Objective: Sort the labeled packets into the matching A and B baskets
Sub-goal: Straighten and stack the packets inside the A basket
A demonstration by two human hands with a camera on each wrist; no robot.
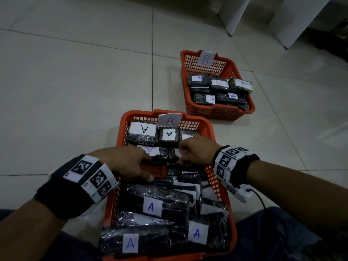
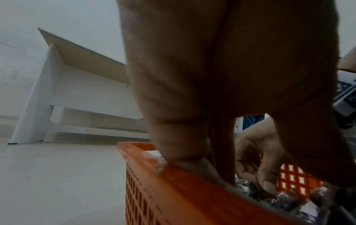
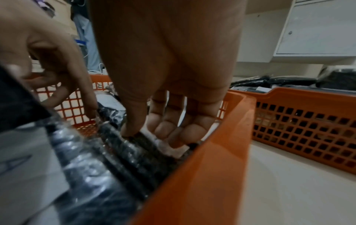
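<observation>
Two orange baskets sit on the pale tiled floor (image 1: 75, 81): the A basket (image 1: 123, 129) just in front of the person, the B basket (image 1: 185, 59) farther off to the right, well apart from it. Both hands reach into the middle of the A basket. The right hand (image 1: 195, 149) curls its fingers down onto a dark packet (image 3: 146, 150) that lies close along the basket's right wall; in the right wrist view the thumb presses its top and the fingertips (image 3: 190, 132) rest on its white label, so this hand is grasping the packet. The packet's long axis runs along that wall, from near the person toward the far end; the letter on its label cannot be read. The left hand (image 1: 130, 162) has its fingers bent down among the packets beside the left wall, one fingertip (image 3: 92, 112) touching a shiny wrapped packet; whether it actually grips anything cannot be told.

Packets are black, film-wrapped blocks with white paper labels. Those nearest the person show blue A marks and lie crosswise in the basket; they crowd it nearly wall to wall, leaving only a small bare patch of mesh floor between the hands. The B basket holds several packets marked B in its nearer half. White furniture (image 1: 241, 14) stands beyond it.
</observation>
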